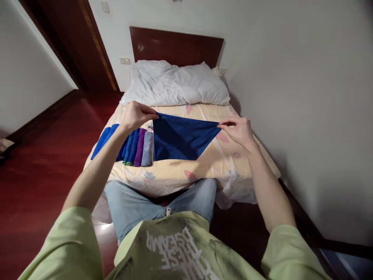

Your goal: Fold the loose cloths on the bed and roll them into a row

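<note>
A dark blue cloth [183,136] is stretched between my two hands above the bed. My left hand [138,115] pinches its upper left corner between thumb and fingers. At the upper right corner, my right hand [237,130] pinches the same cloth. The cloth's lower edge hangs at or near the bedspread; whether it touches cannot be made out. Left of it lies a row of rolled cloths: a grey roll [147,149], a purple roll [140,147] and several blue rolls [103,142]. My left forearm hides part of that row.
The bed has a pale bedspread [171,175] with a flower print. Folded white bedding [177,83] lies at its far end, before a dark wooden headboard [175,44]. A wall [305,97] runs along the right, and reddish wood floor [49,155] lies on the left.
</note>
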The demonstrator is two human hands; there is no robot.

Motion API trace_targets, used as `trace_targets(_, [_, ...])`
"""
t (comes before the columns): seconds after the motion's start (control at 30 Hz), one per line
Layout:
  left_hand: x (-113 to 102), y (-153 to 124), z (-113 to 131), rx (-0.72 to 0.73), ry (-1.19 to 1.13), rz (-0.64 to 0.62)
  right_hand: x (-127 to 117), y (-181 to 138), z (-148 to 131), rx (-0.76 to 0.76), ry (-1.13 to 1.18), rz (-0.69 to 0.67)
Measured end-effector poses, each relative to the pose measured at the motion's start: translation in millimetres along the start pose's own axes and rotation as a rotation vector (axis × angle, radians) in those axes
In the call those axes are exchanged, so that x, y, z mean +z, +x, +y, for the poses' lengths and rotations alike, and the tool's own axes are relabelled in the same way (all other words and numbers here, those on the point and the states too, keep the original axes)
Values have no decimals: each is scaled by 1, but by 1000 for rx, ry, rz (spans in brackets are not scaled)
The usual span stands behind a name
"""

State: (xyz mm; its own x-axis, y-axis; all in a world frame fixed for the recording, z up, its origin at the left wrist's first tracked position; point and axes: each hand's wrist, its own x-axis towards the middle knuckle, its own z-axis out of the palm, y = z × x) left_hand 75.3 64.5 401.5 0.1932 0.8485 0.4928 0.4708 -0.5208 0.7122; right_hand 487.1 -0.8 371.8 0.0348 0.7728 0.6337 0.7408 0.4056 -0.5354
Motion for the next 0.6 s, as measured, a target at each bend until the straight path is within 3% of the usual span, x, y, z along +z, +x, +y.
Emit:
trace_targets(0.37, [-17, -39, 11, -82, -237, -219, -33, -39, -27, 3, 45, -75])
trace_targets(0.6, [-22, -59, 16, -134, -293, -427, -48, -63, -26, 11, 14, -171])
